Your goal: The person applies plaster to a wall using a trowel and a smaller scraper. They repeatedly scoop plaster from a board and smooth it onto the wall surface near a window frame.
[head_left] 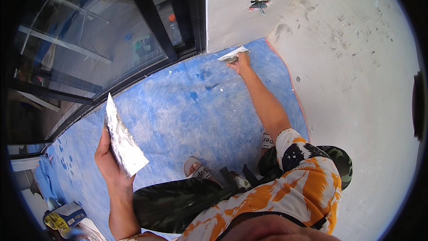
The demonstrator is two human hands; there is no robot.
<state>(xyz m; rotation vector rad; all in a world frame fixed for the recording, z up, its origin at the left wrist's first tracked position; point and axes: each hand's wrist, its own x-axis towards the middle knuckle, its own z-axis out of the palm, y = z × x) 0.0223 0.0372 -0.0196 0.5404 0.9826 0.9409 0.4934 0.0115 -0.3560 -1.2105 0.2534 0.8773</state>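
My left hand (110,163) is closed round a plastering trowel (124,138), held up over the left part of the floor sheet. Lumpy white filler covers most of its upturned blade; its handle is hidden. Ahead, my right hand (242,64) grips a putty knife (233,55) low beside the foot of the white wall (236,22). White paste shows on that blade too, and the fingers hide its grip. From this angle I cannot tell whether the blade touches the wall.
Blue protective sheeting (178,111) covers the floor under my sandals. A black-framed glass door (98,31) runs along the left, with a bottle (174,29) behind it. Wires (259,6) poke from the wall. On the right stands a patchy grey wall (356,85); a bag (67,216) lies lower left.
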